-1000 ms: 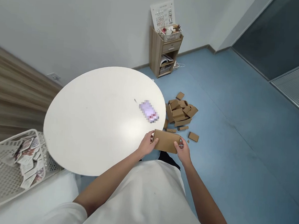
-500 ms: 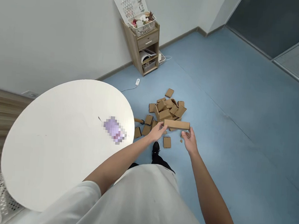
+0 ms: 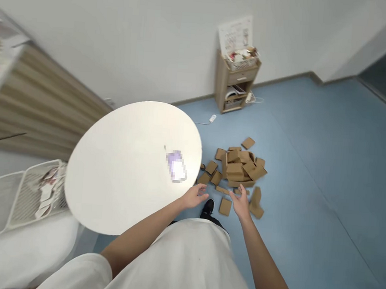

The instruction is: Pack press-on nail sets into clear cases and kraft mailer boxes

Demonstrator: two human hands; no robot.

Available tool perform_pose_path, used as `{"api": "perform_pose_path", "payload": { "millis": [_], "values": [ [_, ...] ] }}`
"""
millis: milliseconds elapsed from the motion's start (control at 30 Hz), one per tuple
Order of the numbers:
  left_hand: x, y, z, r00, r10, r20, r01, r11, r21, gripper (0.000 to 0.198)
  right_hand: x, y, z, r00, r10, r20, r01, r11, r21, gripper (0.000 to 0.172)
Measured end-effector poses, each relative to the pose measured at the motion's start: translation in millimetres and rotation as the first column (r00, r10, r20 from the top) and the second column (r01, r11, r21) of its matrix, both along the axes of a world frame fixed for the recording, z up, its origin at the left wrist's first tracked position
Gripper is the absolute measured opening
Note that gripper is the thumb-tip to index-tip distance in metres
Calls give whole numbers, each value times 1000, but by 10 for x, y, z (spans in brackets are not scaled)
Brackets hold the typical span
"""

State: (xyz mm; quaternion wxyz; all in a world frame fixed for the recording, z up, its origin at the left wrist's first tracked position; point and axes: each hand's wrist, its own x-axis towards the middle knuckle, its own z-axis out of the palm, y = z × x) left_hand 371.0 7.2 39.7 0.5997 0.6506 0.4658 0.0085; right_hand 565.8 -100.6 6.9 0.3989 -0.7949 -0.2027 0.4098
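My left hand [image 3: 194, 196] and my right hand [image 3: 241, 201] are both held out over the blue floor, fingers spread and empty. Just beyond them lies a pile of small brown cardboard boxes [image 3: 241, 164], with loose ones scattered around it. One brown box [image 3: 256, 202] lies tilted on the floor right of my right hand, and a flat one [image 3: 224, 206] sits between my hands. My black shoe [image 3: 209, 207] shows below them. The round white table [image 3: 120, 174] stands to my left.
A blurred purple item [image 3: 177, 166] lies near the table's right edge. A white mesh basket [image 3: 18, 195] with paper packets stands at the left. A small wooden cabinet [image 3: 237, 80] stands against the far wall, with a cable and power strip [image 3: 212, 118] on the floor.
Both hands held a brown box, carried it from the table edge out over the pile, and have let go of it. The hands are now empty and the view has swung.
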Motion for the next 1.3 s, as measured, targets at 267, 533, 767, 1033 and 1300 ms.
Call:
{"api": "perform_pose_path", "payload": {
  "millis": [267, 533, 767, 1033, 1300],
  "values": [
    [-1305, -175, 320, 891, 444, 100, -451, 891, 61, 51, -862, 753, 305, 886, 464, 28, -464, 882, 82, 76],
    [-2840, -725, 432, 747, 654, 118, -665, 733, 144, 49, -2340, 898, 647, 614, 782, 106, -787, 596, 159, 59],
    [-3791, -1188, 571, 685, 719, 116, -719, 644, 260, 49, -3497, 782, 696, 355, 927, 119, -930, 338, 146, 46],
    [-4373, -1341, 506, 488, 864, 128, -855, 443, 268, 47, -4249, 800, 731, 125, 985, 121, -987, 111, 115, 40],
    [-4518, -1181, 535, 427, 901, 81, -888, 400, 227, 43, -4622, 1088, 616, 71, 994, 81, -992, 61, 111, 37]
  ]
}}
